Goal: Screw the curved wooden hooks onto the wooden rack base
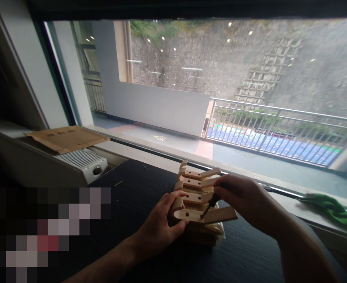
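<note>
A stack of light wooden hook-shaped pieces stands on a dark table by the window. My left hand grips the rounded left end of the nearest wooden piece, fingers curled round it. My right hand is closed on a small dark-handled screwdriver, whose tip meets a hole in that nearest piece. Most of the screwdriver's handle is hidden inside my fist.
A white appliance with a grille and knob sits at the left, with a brown cardboard sheet behind it. A green cloth lies on the sill at the right. A blurred patch covers the lower left.
</note>
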Motion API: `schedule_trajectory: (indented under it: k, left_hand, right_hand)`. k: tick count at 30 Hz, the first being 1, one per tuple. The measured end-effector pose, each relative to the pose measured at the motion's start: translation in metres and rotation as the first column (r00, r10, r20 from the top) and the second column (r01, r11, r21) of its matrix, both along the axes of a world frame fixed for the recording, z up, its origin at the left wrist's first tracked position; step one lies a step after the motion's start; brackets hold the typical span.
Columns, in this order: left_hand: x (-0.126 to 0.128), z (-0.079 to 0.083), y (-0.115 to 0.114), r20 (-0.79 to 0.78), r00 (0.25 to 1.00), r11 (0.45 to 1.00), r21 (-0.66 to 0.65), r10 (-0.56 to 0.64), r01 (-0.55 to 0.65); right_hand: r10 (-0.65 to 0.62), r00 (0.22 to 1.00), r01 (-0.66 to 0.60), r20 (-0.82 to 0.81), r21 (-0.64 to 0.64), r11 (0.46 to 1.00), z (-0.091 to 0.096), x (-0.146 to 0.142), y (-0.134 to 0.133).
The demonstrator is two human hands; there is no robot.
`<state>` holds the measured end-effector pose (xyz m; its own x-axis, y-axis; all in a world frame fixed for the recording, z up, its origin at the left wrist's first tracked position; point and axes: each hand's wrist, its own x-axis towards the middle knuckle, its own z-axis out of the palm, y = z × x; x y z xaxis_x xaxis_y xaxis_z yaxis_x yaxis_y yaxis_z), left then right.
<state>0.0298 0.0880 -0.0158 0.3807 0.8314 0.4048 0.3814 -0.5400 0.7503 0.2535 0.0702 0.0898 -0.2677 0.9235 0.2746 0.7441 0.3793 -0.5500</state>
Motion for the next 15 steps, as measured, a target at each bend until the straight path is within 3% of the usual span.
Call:
schedule_trajectory:
  k: [9, 15]
  left_hand:
    - [0.001, 0.004, -0.001, -0.008, 1.0, 1.0, -0.012, 0.011, -0.011]
    - [0.001, 0.005, -0.002, 0.018, 1.0, 1.0, -0.012, 0.001, -0.001]
  right_hand:
    - [-0.04, 0.999, 0.041, -0.033, 0.017, 0.999, -0.003, -0.002, 0.005]
    - [0.076, 0.997, -0.075, 0.008, -0.053, 0.996, 0.002, -0.012, -0.005]
